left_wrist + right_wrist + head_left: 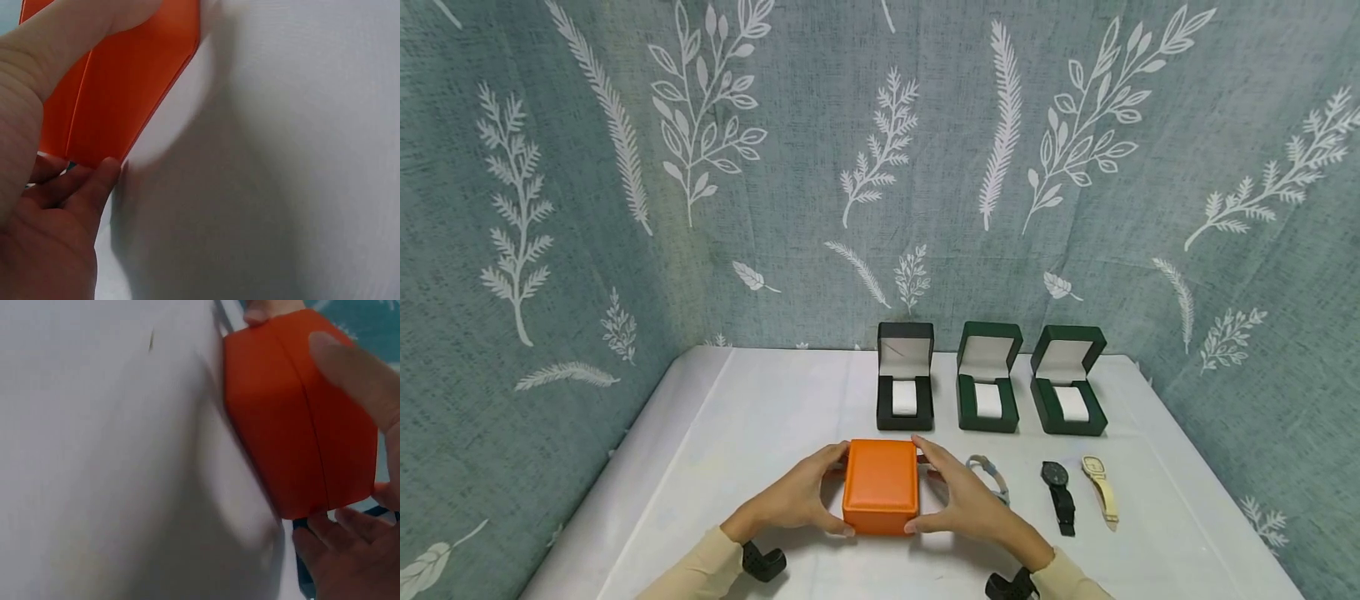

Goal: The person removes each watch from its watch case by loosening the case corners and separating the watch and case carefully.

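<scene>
An orange watch box [881, 487] with its lid down sits between both hands at the front middle of the table. My left hand [801, 492] grips its left side, thumb at the near corner and fingers around the far one. From the right, my right hand [966, 496] holds the box the same way; its thumb lies across the side in the right wrist view. The box's underside is close to the tabletop; whether it touches cannot be told. Just beyond the right hand lies a light-coloured watch [990, 477], partly hidden by that hand.
Behind stand a black watch box [905, 417] and two green watch boxes [988, 422] [1075, 425], lids up, each with a white cushion. To the right lie a black watch [1059, 497] and a gold watch [1101, 492]. A patterned curtain [820, 167] surrounds the white table [700, 433].
</scene>
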Demonstrator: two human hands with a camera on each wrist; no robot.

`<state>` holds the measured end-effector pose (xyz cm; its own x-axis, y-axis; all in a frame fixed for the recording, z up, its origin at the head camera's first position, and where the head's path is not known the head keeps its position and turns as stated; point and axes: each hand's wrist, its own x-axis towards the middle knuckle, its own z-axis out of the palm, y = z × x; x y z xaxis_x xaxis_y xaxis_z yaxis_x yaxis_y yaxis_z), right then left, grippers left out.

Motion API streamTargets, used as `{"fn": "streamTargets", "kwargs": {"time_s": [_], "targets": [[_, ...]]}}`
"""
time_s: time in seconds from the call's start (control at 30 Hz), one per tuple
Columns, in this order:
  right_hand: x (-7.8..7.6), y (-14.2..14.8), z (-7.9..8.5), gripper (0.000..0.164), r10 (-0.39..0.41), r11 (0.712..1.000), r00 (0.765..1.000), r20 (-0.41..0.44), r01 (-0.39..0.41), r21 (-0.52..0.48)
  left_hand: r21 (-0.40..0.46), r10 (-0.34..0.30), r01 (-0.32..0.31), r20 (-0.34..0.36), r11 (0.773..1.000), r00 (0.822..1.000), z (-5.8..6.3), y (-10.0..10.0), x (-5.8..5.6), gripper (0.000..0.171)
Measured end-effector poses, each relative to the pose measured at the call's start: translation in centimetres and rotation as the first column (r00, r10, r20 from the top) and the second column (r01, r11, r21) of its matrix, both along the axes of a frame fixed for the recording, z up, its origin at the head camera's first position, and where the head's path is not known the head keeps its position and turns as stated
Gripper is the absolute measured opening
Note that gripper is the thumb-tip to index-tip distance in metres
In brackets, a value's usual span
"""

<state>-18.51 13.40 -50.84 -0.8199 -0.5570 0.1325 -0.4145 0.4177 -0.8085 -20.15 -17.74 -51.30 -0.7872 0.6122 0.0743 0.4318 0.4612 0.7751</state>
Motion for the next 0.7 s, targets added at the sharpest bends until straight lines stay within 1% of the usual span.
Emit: {"fn": "streamTargets", "kwargs": {"time_s": [0.07, 0.17, 0.33, 0.43, 0.53, 0.7], "targets": [[-0.12, -0.11, -0.01, 0.121, 0.001, 0.999, 0.998, -0.060, 0.002, 0.044, -0.012, 0.009, -0.009, 0.006, 1.000, 1.000, -0.01, -0.21, 0.06, 0.120], [-0.24, -0.29, 0.00, 0.119, 0.004, 0.997, 0.994, -0.110, 0.004, 0.073, -0.012, 0.009, -0.009, 0.015, 1.000, 1.000, -0.05, -0.43, 0.09, 0.121], [-0.45, -0.37, -0.19, 0.110, 0.009, 0.996, 0.983, -0.182, 0.006, 0.085, -0.012, 0.006, -0.006, 0.033, 1.000, 0.999, -0.14, -0.47, 0.12, 0.124], [-0.58, -0.33, -0.23, 0.107, 0.003, 0.996, 0.977, -0.211, 0.016, 0.089, -0.017, 0.009, -0.008, 0.037, 1.000, 0.999, -0.10, -0.38, 0.11, 0.126], [-0.71, -0.33, -0.27, 0.106, -0.003, 0.996, 0.976, -0.217, 0.023, 0.088, -0.001, 0.000, 0.000, 0.039, 1.000, 0.999, -0.09, -0.34, 0.04, 0.125], [-1.01, -0.39, -0.42, 0.103, -0.019, 0.995, 0.975, -0.220, 0.039, 0.090, 0.002, -0.001, 0.001, 0.009, 1.000, 1.000, -0.37, -0.41, -0.07, 0.119]]}}
